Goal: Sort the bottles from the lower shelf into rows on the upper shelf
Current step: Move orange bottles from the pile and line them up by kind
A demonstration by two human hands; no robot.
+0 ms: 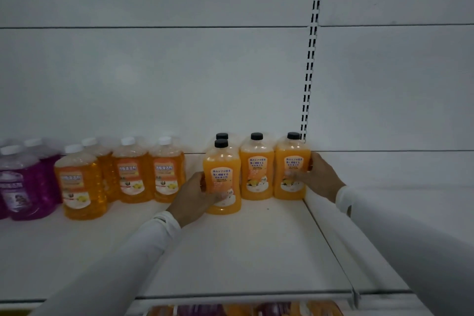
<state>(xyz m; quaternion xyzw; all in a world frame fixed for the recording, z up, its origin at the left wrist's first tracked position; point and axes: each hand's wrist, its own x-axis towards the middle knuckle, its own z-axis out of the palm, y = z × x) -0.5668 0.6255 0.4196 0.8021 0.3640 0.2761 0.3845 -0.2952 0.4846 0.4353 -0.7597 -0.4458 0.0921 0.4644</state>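
Observation:
On the white upper shelf point(256, 251) stand several opaque orange bottles with black caps. My left hand point(195, 197) grips the front one point(222, 182), which stands upright ahead of another black-capped bottle point(222, 136). My right hand point(320, 177) holds the rightmost orange bottle point(291, 169) at the shelf's right end, against the back wall. Between them stands a third orange bottle point(257, 169). Bottles on the lower shelf point(243, 310) show as orange and purple shapes under the front edge.
To the left stand clear amber bottles with white caps point(133, 174) and purple bottles point(23, 182). A slotted upright point(311, 51) runs up the back wall. A divider point(333, 246) bounds the shelf's right side. Bare shelf lies in front of the rows.

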